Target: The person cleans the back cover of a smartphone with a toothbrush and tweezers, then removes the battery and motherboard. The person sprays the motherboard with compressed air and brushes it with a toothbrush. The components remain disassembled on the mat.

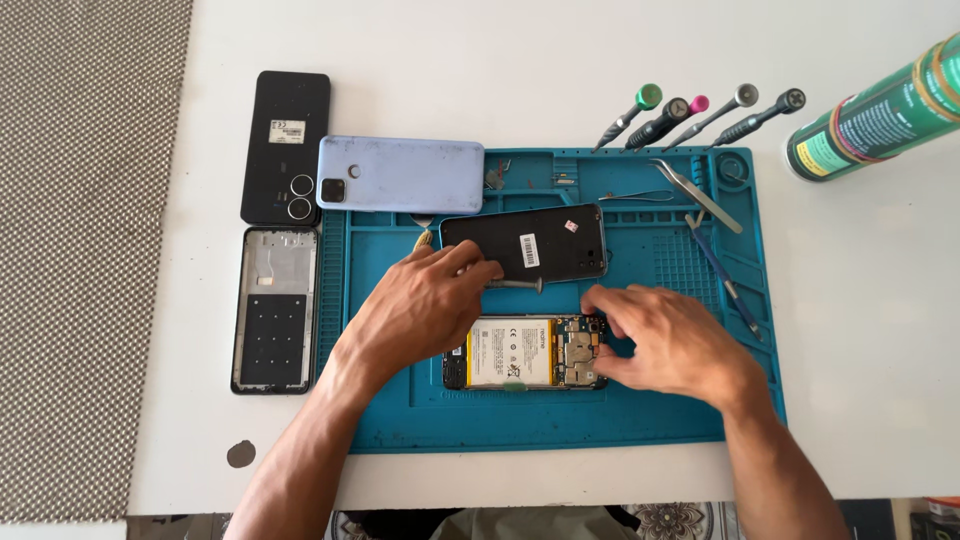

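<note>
The left hand [425, 300] is pinching a slim screwdriver [515, 286]; the right hand [665, 340], fingers curled, is steadying the opened phone [525, 353] lying between both hands on the blue mat [560, 420]. Its exposed board looks fragile, so gripping the edges seems safest.

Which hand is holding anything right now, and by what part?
The left hand holds a screwdriver by its handle end, shaft lying flat and pointing right. The right hand rests its fingertips on the opened phone at the camera end; no clear grip.
</note>
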